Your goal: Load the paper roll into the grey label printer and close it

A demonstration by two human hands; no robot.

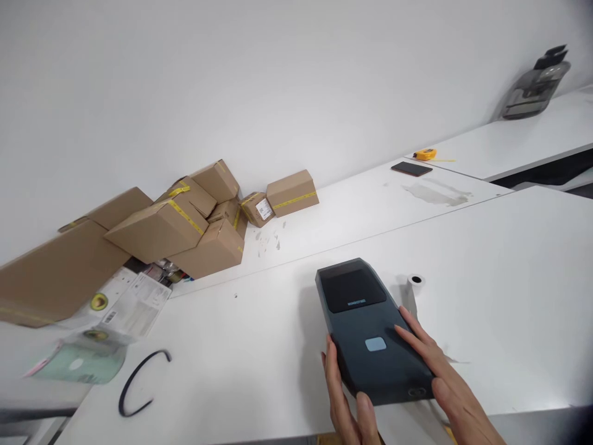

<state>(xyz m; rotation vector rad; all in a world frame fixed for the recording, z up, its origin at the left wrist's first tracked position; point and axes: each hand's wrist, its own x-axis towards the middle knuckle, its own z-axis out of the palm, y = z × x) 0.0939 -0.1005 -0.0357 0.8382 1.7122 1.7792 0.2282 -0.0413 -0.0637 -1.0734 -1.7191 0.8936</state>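
A dark blue-grey handheld label printer (384,364), with a black window at its far end and a pale blue button, is held above the near part of the white table. My left hand (343,402) grips its left side, thumb at the near edge. On the opposite side my right hand (447,377) closes around it, with fingers along the edge and onto the top face. Just beyond my right fingers, a small white paper roll (416,283) rests on the table, its loose strip hanging toward me.
Cardboard boxes (157,232) are piled at the back left by the wall. Plastic-wrapped packets (81,361) and a black curved band (132,383) lie on the left. Farther back right are a phone (411,169), a yellow tape measure (425,154) and a clear bottle (532,89).
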